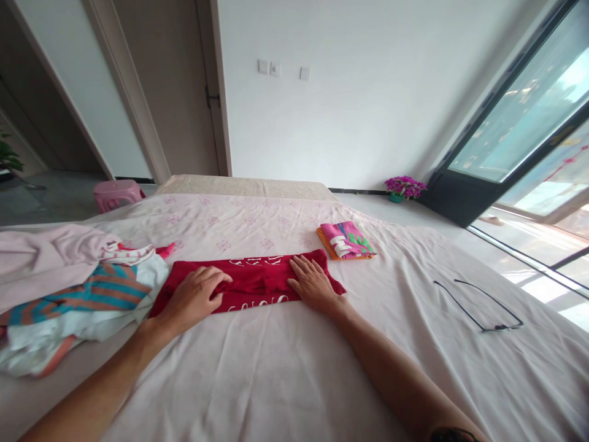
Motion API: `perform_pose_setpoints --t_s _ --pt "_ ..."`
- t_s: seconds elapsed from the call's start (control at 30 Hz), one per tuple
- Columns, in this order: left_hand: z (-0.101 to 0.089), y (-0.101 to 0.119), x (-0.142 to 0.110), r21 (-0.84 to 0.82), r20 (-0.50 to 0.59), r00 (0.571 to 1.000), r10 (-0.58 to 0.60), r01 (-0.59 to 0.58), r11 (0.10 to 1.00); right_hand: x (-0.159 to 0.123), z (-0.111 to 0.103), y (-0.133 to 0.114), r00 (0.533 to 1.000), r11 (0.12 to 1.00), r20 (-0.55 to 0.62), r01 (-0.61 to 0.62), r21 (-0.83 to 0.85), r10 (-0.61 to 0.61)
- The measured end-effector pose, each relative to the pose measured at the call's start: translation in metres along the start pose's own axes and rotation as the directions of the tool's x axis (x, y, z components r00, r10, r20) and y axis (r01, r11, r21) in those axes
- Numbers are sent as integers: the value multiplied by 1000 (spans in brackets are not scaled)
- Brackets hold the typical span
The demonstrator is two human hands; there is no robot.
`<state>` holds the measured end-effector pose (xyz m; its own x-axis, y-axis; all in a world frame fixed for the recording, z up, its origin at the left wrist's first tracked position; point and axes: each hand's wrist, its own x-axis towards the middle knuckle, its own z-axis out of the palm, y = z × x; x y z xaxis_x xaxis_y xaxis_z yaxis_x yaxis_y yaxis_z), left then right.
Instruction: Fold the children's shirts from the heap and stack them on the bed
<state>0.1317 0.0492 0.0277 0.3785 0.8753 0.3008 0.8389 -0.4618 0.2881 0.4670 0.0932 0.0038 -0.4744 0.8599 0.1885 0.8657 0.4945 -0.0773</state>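
Observation:
A red garment (257,281) with white lettering lies on the bed, folded into a long strip with some creases in the middle. On its left part rests my left hand (199,293), fingers bent and the thumb standing apart from them. My right hand (313,283) lies flat across the right part of the strip, its fingers stretched out. Just past the strip's right end sits a small folded stack (350,240), pink with a bright print on top and orange beneath.
A loose heap of clothes (105,288), pink, white and blue-brown striped, lies at the left. Black-framed glasses (501,327) rest on the pale bedsheet (257,380) at the right. Beyond the bed are a pink stool (118,193) and purple flowers (405,186) in a pot.

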Motion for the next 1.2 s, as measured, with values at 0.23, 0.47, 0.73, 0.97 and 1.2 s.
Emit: perform_pose_setpoints --t_s 0.23,0.47,0.73,0.97,1.2 --pt "-18 -71 -41 153 -9 990 -138 138 979 -8 -18 -16 984 991 -122 135 27 -130" --pt "-14 -76 -42 135 -57 978 -200 207 969 -4 -19 -32 964 965 -58 261 3 -260" --pt "-20 -86 -46 34 -216 955 -201 213 976 -2 -17 -19 941 953 -257 266 147 -222" --pt "-29 -82 -47 152 -2 966 -259 256 955 -7 -23 -20 946 941 -175 301 152 -274" --pt "-21 -47 -27 8 -182 965 -189 193 981 -1 -27 -13 962 989 -271 57 134 -19"
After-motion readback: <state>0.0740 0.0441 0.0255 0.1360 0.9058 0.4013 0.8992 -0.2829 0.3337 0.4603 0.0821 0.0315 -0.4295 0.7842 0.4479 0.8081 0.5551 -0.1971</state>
